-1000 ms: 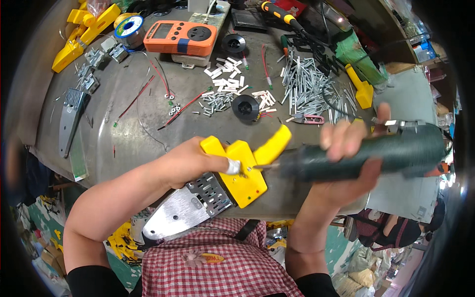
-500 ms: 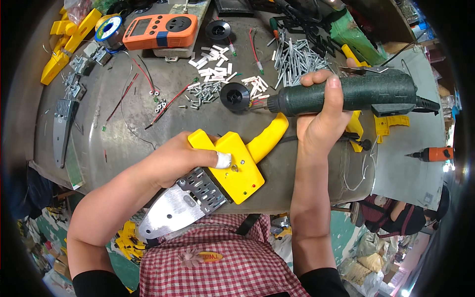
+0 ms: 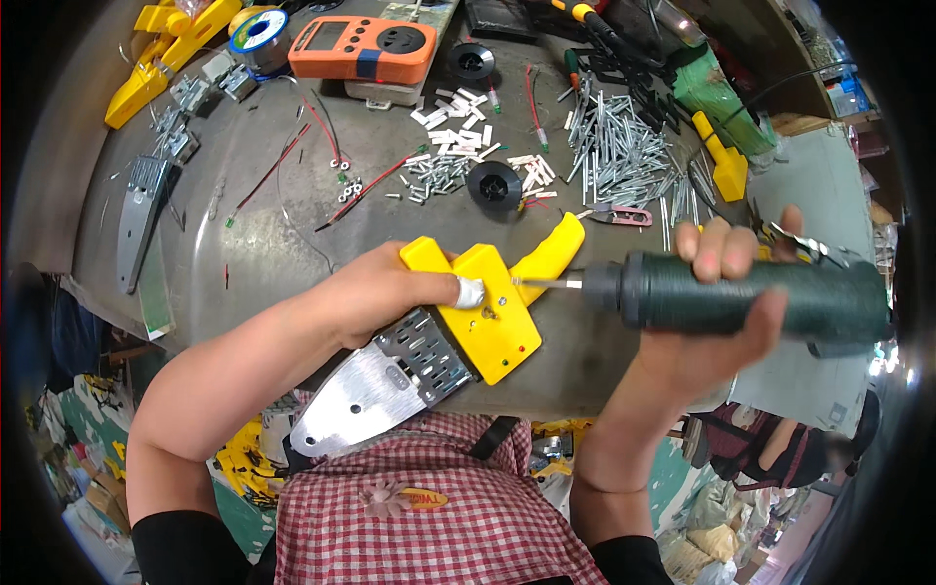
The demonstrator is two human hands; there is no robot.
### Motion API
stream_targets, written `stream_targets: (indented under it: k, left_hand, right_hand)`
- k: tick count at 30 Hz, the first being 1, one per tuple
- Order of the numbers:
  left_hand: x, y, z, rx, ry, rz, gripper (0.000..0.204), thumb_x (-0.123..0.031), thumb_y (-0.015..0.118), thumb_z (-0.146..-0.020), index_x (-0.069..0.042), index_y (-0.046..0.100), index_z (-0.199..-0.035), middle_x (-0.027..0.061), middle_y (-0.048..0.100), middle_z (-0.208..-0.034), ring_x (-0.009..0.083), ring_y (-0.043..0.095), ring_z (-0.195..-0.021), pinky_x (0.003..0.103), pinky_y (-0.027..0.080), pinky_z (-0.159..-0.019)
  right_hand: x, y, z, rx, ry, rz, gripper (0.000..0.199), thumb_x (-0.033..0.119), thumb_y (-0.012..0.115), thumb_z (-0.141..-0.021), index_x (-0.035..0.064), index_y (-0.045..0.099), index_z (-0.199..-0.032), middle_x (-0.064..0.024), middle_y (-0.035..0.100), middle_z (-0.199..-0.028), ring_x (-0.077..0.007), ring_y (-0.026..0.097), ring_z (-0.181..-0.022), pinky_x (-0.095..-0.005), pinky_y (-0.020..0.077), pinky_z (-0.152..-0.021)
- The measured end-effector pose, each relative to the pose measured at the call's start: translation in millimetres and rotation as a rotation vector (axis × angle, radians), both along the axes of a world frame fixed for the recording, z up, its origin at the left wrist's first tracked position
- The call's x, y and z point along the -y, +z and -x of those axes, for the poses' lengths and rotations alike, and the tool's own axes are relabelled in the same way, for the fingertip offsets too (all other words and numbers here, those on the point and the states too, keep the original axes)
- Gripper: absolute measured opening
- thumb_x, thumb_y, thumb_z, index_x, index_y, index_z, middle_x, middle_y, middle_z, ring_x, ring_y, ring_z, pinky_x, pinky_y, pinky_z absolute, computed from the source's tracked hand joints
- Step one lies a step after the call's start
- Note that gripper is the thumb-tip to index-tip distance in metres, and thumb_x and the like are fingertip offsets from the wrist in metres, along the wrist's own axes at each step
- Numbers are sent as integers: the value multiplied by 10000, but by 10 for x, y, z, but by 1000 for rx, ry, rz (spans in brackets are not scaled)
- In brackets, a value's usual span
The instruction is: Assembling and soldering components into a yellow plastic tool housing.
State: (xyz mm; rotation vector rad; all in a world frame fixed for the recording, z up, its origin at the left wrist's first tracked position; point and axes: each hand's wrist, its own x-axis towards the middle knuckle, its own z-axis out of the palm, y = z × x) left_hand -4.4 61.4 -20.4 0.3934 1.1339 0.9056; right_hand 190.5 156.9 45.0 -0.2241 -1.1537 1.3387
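Note:
My left hand [image 3: 395, 288] is closed around the yellow housing of a pipe welding iron [image 3: 487, 336], its white-taped thumb lying on top. The iron's pointed, perforated metal plate [image 3: 361, 395] angles down toward my apron, and its curved yellow handle points away to the upper right. In my right hand [image 3: 717, 336] lies a dark green electric screwdriver [image 3: 673, 294], held level, with the bit aimed left. The bit's tip appears at the housing's right edge; whether it touches, I cannot tell. My right thumb is smeared by motion.
Beyond my hands lie long screws [image 3: 619, 146], short screws [image 3: 439, 175], white pieces [image 3: 458, 122] and a black spool [image 3: 494, 185]. An orange meter [image 3: 361, 49] and solder reel [image 3: 259, 41] stand farther back. At the left rests another metal plate [image 3: 144, 219]; at the right, a yellow handle [image 3: 726, 166].
My right hand has brought the screwdriver down and nearer, its bit now beside the yellow housing. My left hand still holds the iron at nearly the same tilt. The whole view has shifted slightly.

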Motion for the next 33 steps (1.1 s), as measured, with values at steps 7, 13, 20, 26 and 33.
stream_targets:
  k: [7,13,20,26,33]
  left_hand:
    - [-20,-18,1,63,21,-6,392,-146,715,-749,42,574,-1063,123,663,-940,181,656,-794,309,534,-714]
    - [-11,-46,6,59,25,-35,407,-151,721,-739,44,570,-1063,122,658,-948,184,650,-814,302,529,-724]
    - [-17,2,4,41,-9,-21,401,-159,727,-730,54,585,-1039,123,661,-936,187,648,-808,304,523,-723]
    - [-21,9,24,58,-34,-35,495,-170,757,-730,64,551,-1115,149,663,-983,204,656,-850,320,527,-770]
    - [-13,1,15,39,-11,-7,474,-175,759,-731,60,558,-1092,144,665,-970,201,657,-843,316,529,-751]
  right_hand:
    - [247,28,74,138,107,-105,688,329,585,-869,38,261,-1403,-30,483,-794,-131,455,-693,-327,364,-704]
    - [268,11,127,212,114,-125,697,343,571,-878,44,240,-1413,-28,489,-794,-132,472,-694,-327,368,-702]
    - [296,-3,146,267,80,-116,705,351,576,-877,45,235,-1414,-29,489,-794,-131,470,-687,-323,368,-696]
    - [286,-55,161,246,54,-112,705,354,581,-875,46,241,-1411,-30,488,-782,-131,470,-680,-321,363,-679]
    - [500,-51,175,195,35,-221,841,344,682,-835,168,122,-1438,-47,577,-782,-194,564,-639,-342,450,-596]
